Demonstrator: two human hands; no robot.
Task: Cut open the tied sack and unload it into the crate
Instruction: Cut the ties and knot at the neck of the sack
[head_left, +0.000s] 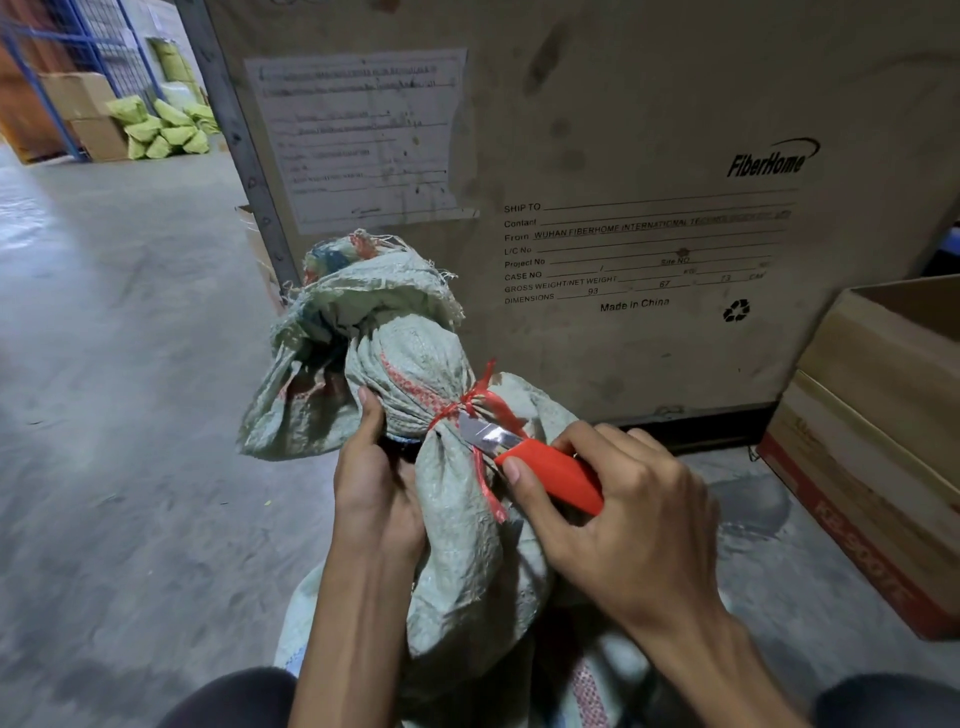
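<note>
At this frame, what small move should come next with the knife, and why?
Probably draw the blade through the red tie, away from the left hand. The tie looks uncut round the sack neck, the right hand holds the red knife with its edge at the knot, and the left hand grips the neck beside it.

Sack (457, 545): stood on the floor (130, 415), centre foreground. Knife (550, 475): held against the sack's neck. Shipping case (623, 130): placed directly behind. Stacked cartons (878, 415): set to the right. Piled bags (161, 130): far left rear.
</note>
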